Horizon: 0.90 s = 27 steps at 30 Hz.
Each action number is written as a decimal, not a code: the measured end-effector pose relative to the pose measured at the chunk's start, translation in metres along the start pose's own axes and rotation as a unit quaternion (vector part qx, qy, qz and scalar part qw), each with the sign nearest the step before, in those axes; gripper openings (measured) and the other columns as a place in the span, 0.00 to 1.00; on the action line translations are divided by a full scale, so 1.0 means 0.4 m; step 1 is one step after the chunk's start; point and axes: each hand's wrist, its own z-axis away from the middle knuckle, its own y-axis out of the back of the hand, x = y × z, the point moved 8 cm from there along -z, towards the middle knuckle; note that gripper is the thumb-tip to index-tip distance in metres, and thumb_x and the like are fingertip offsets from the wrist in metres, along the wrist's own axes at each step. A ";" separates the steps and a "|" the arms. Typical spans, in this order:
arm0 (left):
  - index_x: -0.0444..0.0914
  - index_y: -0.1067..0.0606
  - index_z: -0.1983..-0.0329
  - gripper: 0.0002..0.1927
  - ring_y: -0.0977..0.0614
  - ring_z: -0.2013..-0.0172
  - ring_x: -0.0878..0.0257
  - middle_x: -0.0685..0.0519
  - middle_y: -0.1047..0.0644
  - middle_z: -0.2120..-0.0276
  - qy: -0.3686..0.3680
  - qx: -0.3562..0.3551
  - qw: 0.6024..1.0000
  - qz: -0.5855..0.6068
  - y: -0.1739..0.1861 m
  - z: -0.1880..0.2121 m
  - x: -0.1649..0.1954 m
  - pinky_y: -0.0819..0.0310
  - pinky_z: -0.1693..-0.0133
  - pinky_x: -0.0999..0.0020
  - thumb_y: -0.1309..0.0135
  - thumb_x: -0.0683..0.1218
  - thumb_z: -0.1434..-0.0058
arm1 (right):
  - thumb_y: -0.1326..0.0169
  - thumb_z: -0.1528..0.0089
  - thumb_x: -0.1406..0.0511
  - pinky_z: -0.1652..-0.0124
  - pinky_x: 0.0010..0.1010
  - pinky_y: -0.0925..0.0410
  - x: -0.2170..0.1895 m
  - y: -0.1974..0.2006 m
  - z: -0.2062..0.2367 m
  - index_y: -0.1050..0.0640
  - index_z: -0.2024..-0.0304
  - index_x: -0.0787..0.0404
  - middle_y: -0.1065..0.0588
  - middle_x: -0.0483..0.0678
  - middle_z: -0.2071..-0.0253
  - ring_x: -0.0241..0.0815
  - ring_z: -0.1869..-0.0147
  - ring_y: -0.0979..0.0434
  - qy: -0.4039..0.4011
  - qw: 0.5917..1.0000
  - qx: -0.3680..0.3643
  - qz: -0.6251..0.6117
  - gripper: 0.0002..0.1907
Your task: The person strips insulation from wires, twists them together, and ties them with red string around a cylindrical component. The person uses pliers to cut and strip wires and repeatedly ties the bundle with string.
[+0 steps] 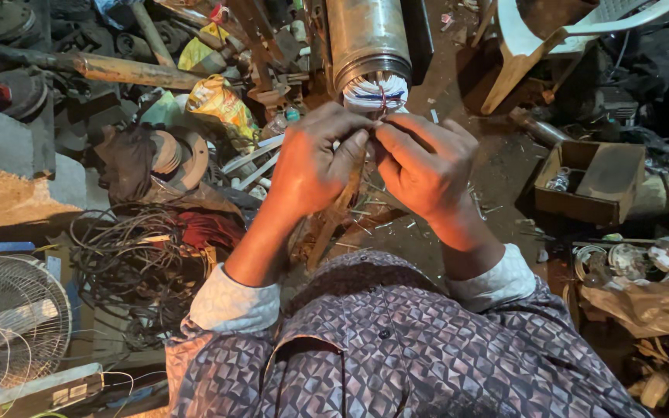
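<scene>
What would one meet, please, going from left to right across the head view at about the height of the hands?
Tangle of dark wires → left hand → right hand → open cardboard box. The metal cylinder with white windings lies beyond the hands, so it is left out.

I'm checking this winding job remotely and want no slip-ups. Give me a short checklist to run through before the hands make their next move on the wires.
1. Both hands on the work: left hand and right hand meet at the fingertips, ok.
2. Wire actually pinched: hidden by the fingers, cannot tell.
3. Wire bundle reachable: white turns with red strands stick out of the metal cylinder just above the hands, ok.
4. Ground uncluttered: scrap and wire clippings lie below, not ok.
5. Sleeves out of the way: cuffs rolled back, ok.
</scene>
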 end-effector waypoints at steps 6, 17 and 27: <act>0.33 0.22 0.52 0.09 0.18 0.59 0.45 0.42 0.21 0.60 -0.054 -0.037 0.997 -0.030 -0.005 -0.002 0.030 0.25 0.56 0.59 0.44 0.39 0.35 | 0.36 0.41 0.70 0.66 0.35 0.36 0.015 0.006 0.006 0.20 0.59 0.60 0.21 0.46 0.59 0.45 0.63 0.21 -0.007 1.000 -0.006 -0.004 0.09; 0.35 0.22 0.55 0.08 0.17 0.59 0.45 0.44 0.20 0.61 -0.078 -0.012 0.996 -0.043 -0.024 -0.072 0.036 0.23 0.57 0.59 0.42 0.40 0.37 | 0.37 0.40 0.73 0.66 0.37 0.36 0.049 0.024 -0.003 0.20 0.61 0.62 0.22 0.48 0.62 0.46 0.66 0.22 0.084 0.995 0.061 -0.003 0.06; 0.38 0.24 0.55 0.10 0.19 0.68 0.47 0.46 0.22 0.65 -0.148 0.068 0.966 -0.202 -0.017 -0.053 0.039 0.26 0.67 0.56 0.39 0.40 0.40 | 0.42 0.39 0.76 0.68 0.26 0.38 0.213 -0.087 -0.027 0.24 0.62 0.69 0.29 0.48 0.65 0.34 0.69 0.29 -0.175 0.936 -0.094 -0.292 0.04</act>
